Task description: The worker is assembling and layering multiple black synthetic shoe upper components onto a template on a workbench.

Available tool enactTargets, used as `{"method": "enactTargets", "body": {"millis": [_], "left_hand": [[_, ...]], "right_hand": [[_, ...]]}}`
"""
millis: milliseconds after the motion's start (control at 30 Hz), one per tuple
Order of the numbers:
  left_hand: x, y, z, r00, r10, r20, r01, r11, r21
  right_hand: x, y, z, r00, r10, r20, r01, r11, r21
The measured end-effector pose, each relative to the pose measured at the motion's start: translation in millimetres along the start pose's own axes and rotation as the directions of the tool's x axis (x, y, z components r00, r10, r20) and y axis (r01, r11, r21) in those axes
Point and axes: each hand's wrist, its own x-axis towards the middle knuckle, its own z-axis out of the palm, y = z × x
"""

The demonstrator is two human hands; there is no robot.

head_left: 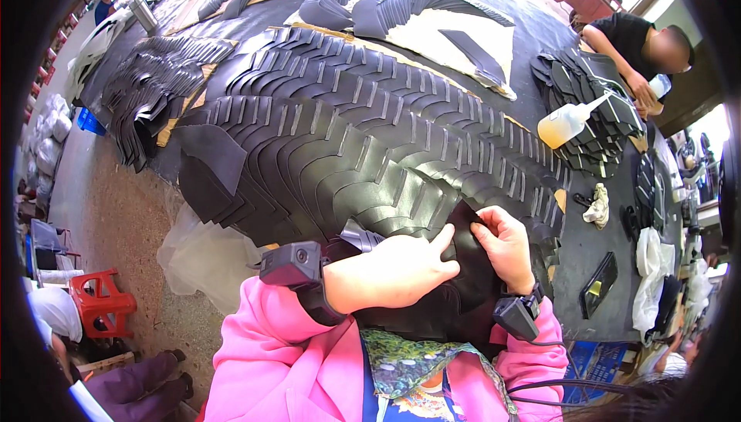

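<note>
A black piece (477,264) of sheet material is held at the near edge of the spread of overlapping black pieces (332,144), toward its right end. The upper edge of the piece is pinched narrowly between thumb and fingers by the right hand (505,244). The left hand (401,271) is laid against the left side of the same piece, with its index finger stretched toward the right hand; whether the piece is gripped by it cannot be told. A boxy dark device (295,262) is strapped to the left wrist, and a similar unit (519,317) is worn on the right one.

The spread is laid out in long rows across the dark tabletop (580,241). A bunched pile of black pieces (150,82) is set at its far left end, and a white sheet (471,40) is placed beyond its far side. To the right of the spread, a squeeze bottle (566,125) with yellowish contents is seen tilted, near another stack of black pieces (598,148). A crumpled pale cloth (597,206) and a dark flat tray (596,287) are also placed to its right. Past the spread's far right corner, a co-worker in a black top (634,45) is seen, by whom a bottle (659,86) is held. Clear plastic (204,260) is gathered below the spread's near left side.
</note>
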Motion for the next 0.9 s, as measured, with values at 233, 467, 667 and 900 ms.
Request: {"method": "enactTargets", "body": {"millis": [233,467,667,900], "left_hand": [[4.3,-3.1,0.4,1.000,-0.024,0.021,0.024,0.999,-0.038],[4.2,-5.6,2.7,1.000,-0.022,0.015,0.023,0.998,-0.064],[3.6,-6.3,3.0,1.000,-0.023,0.009,0.024,0.997,-0.071],[3.6,-5.9,1.6,1.000,-0.017,0.016,0.018,0.997,-0.075]], "right_hand": [[-2.4,-15.0,8.3,0.940,-0.340,-0.030,0.245,0.735,-0.633],[-1.5,-13.8,12.0,0.933,-0.360,-0.030,0.250,0.704,-0.665],[-0.8,-9.7,11.5,0.939,-0.341,-0.051,0.234,0.738,-0.633],[0.2,-3.7,10.2,0.938,-0.333,-0.095,0.228,0.801,-0.554]]}}
